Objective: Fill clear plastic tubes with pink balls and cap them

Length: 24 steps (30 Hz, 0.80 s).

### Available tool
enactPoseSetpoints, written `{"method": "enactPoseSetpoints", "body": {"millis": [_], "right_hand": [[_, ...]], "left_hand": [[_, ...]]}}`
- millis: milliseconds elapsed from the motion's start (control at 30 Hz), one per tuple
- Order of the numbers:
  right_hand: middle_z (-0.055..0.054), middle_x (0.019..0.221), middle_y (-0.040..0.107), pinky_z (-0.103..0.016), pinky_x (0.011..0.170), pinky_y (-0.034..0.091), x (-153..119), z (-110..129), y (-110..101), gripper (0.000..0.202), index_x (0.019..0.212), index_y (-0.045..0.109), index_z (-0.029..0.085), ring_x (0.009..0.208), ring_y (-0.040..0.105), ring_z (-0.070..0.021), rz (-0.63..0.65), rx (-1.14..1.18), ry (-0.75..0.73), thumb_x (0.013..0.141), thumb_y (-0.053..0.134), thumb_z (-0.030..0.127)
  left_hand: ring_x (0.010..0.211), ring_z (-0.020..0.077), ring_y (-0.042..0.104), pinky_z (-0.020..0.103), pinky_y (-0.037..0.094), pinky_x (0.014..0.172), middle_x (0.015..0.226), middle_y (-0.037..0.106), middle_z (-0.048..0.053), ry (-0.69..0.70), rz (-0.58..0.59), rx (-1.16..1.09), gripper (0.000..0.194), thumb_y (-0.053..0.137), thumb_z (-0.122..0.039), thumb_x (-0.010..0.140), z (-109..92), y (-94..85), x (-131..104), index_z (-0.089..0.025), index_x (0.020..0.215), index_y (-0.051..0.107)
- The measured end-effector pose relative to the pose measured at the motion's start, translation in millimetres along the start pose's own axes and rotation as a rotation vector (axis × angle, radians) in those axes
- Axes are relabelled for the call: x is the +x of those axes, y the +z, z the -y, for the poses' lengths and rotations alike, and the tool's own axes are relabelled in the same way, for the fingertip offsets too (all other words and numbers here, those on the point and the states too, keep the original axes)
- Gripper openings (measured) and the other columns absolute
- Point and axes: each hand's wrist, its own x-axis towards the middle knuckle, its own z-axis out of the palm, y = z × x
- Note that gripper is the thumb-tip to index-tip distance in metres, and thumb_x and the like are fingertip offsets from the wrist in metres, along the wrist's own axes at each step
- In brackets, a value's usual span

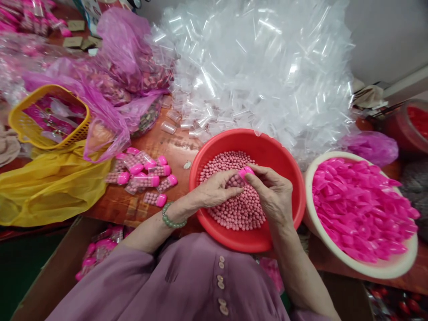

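Observation:
Over the red basin (247,247) of pink beads (234,209), my left hand (219,188) holds a small clear container (235,180) with beads in it. Fingers of my right hand (272,191) pinch a bright pink cap (246,171) at the container's upper right end. The cap touches the container; whether it is fully seated cannot be made out. Several filled containers with pink caps (155,199) lie on the table to the left of the basin. A cream basin (364,270) heaped with pink caps (361,209) stands at the right.
Behind the red basin rises a large pile of clear empty containers (261,76). At the left are a yellow basket (20,127), a yellow bag (50,187) and purple plastic bags (123,40). Below the table edge, a cardboard box (50,272) holds more pink-capped items.

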Motion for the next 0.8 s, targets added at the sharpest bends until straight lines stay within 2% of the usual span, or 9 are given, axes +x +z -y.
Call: {"method": "enactPoseSetpoints", "body": {"millis": [133,233,367,433,633,800], "right_hand": [[-0.001,0.095,0.077,-0.033,0.086,0.057,-1,4,0,0.021,0.101,0.076,0.026,0.088,0.071,-0.0159,-0.025,-0.129,-0.147,0.080,0.076,0.025],[0.000,0.094,0.077,-0.032,0.085,0.057,0,4,-4,0.020,0.100,0.076,0.026,0.087,0.071,-0.0152,0.018,-0.154,-0.182,0.080,0.075,0.022],[0.000,0.094,0.076,-0.033,0.086,0.056,1,0,-10,0.018,0.097,0.076,0.026,0.088,0.071,-0.0156,0.099,-0.060,-0.088,0.079,0.077,0.022],[0.000,0.093,0.076,-0.033,0.085,0.056,1,-3,-11,0.017,0.095,0.077,0.025,0.086,0.070,-0.0154,0.094,-0.002,-0.027,0.078,0.077,0.024],[0.000,0.090,0.075,-0.031,0.083,0.055,-1,-4,-8,0.017,0.093,0.077,0.026,0.084,0.069,-0.0139,0.035,-0.048,-0.036,0.076,0.079,0.023],[0.001,0.081,0.076,-0.027,0.072,0.057,2,-2,-9,0.015,0.087,0.078,0.025,0.074,0.068,-0.0127,0.036,0.088,0.090,0.072,0.082,0.026]], "left_hand": [[0.070,0.0102,0.040,0.025,0.035,0.066,0.077,0.045,-0.003,-0.009,-0.041,0.073,0.023,0.060,-0.034,0.085,-4,0.7,-1,-0.014,0.095,0.056],[0.070,0.0103,0.040,0.024,0.035,0.065,0.078,0.045,-0.003,0.006,-0.030,0.104,0.022,0.058,-0.033,0.086,-4,0.8,-2,-0.014,0.098,0.056],[0.070,0.0107,0.042,0.025,0.035,0.065,0.077,0.047,-0.003,0.020,-0.047,0.267,0.018,0.055,-0.032,0.088,-3,-0.2,-3,-0.014,0.093,0.054],[0.070,0.0109,0.043,0.025,0.035,0.065,0.077,0.048,-0.003,0.012,-0.040,0.301,0.018,0.055,-0.032,0.089,-3,-1.2,-3,-0.014,0.092,0.054],[0.079,0.0144,0.051,0.028,0.043,0.074,0.083,0.056,0.001,-0.032,0.011,0.190,0.022,0.061,-0.035,0.086,1,-4.8,1,-0.015,0.094,0.058],[0.083,0.0158,0.052,0.028,0.043,0.077,0.081,0.056,0.001,-0.050,0.052,0.159,0.022,0.065,-0.036,0.083,0,-6.7,2,-0.016,0.091,0.058]]}}
